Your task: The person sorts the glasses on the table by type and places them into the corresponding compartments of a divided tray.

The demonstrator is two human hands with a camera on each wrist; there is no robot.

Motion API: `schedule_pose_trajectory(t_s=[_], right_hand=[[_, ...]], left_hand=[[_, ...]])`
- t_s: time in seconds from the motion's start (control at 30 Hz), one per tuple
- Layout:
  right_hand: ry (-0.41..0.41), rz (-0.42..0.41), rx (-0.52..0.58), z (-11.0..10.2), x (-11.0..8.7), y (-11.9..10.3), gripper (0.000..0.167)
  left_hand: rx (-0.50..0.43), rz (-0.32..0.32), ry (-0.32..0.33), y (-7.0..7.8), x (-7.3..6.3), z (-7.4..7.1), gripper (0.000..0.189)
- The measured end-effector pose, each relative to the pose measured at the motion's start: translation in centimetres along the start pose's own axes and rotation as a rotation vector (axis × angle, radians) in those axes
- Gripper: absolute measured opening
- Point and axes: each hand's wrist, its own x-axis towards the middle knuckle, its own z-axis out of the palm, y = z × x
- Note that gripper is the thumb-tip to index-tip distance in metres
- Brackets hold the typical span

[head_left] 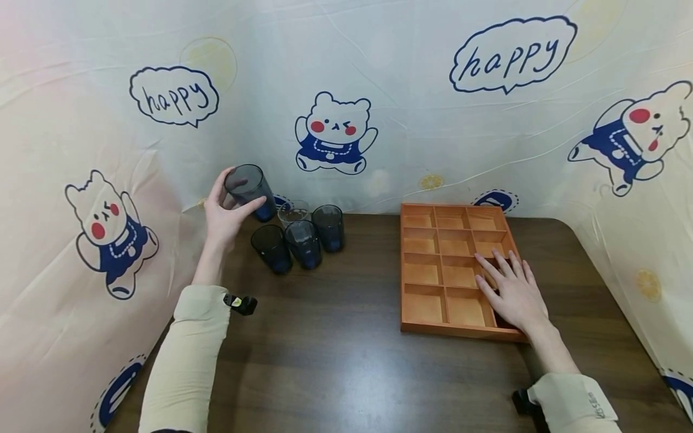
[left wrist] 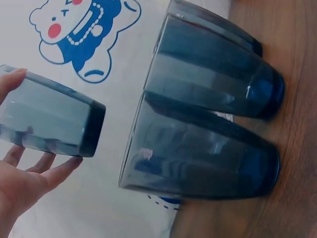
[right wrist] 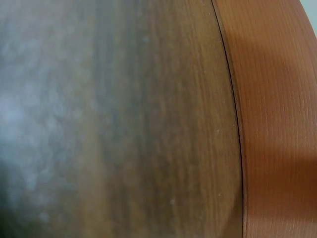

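Note:
At the back left of the table, my left hand (head_left: 221, 218) grips a blue-tinted glass tumbler (head_left: 253, 191), thumb on one side and fingers on the other. In the left wrist view the held tumbler (left wrist: 52, 116) is off the table. Nearby stand blue tumblers: a front left one (head_left: 272, 251), a middle one (head_left: 304, 245) and a right one (head_left: 328, 230). Behind them is a clear glass (head_left: 293, 210), partly hidden. My right hand (head_left: 514, 294) rests with spread fingers on the right side of a wooden compartment tray (head_left: 455, 330), covering some compartments.
The dark wooden table (head_left: 335, 337) meets a patterned cloth (head_left: 379, 72) that hangs behind it and at both sides. In the right wrist view only the tabletop (right wrist: 148, 119) and the tray's outer wall (right wrist: 277, 124) appear; the hand is out of that view.

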Motion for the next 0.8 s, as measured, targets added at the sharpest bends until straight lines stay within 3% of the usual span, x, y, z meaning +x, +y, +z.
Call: schedule_pose_trajectory(t_s=[0.23, 0.8], right_hand=[[-0.004, 0.002, -0.001, 0.1, 0.0, 0.0, 0.064], [-0.007, 0.011, -0.001, 0.0, 0.0, 0.0, 0.064]], left_hand=[[-0.014, 0.036, 0.002, -0.1, 0.0, 1.1, 0.081], [0.087, -0.028, -0.063, -0.2, -0.3, 3.0, 0.085]])
